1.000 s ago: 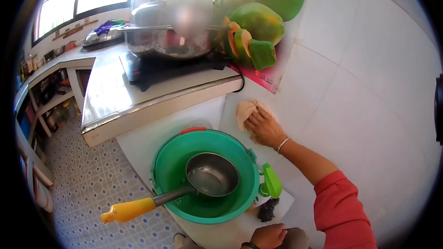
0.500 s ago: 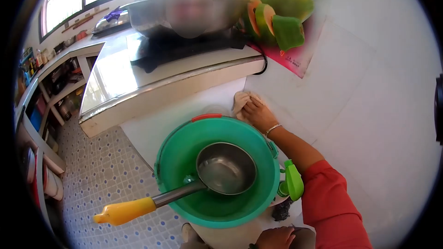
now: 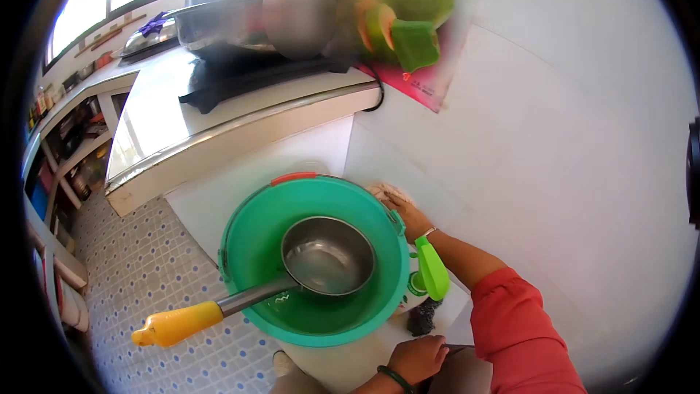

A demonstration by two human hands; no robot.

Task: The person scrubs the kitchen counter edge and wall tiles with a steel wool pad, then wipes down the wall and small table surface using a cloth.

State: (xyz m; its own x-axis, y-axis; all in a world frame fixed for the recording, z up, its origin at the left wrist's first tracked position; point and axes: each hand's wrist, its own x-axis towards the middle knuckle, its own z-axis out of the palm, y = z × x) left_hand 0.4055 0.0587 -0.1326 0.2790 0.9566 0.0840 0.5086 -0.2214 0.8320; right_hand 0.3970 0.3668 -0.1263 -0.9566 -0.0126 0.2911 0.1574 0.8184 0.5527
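Note:
My right hand (image 3: 410, 217) reaches past the bucket's right side and presses a pale cloth (image 3: 384, 190) against the white wall. Part of the cloth is hidden behind the rim of the green bucket (image 3: 251, 211). Inside the bucket rests a metal ladle (image 3: 328, 255), its yellow handle (image 3: 179, 323) sticking out over the left rim. Down at the bottom, my left hand (image 3: 417, 359) lies over my knee, holding nothing visible, with its fingers extended. Between the bucket and my right forearm stands a spray bottle with a bright green trigger head (image 3: 430, 270).
A dark scouring pad (image 3: 421, 317) lies below the spray bottle. Above, a tiled counter (image 3: 240, 113) carries a large metal pot (image 3: 226, 25) on a black cooker (image 3: 255, 80). Cut papaya (image 3: 414, 45) sits on a pink sheet (image 3: 434, 91). Shelves (image 3: 87, 149) line the left.
My right hand and the cloth have moved down and to the right along the wall relative to the bucket. The view has shifted, and more of my left wrist shows.

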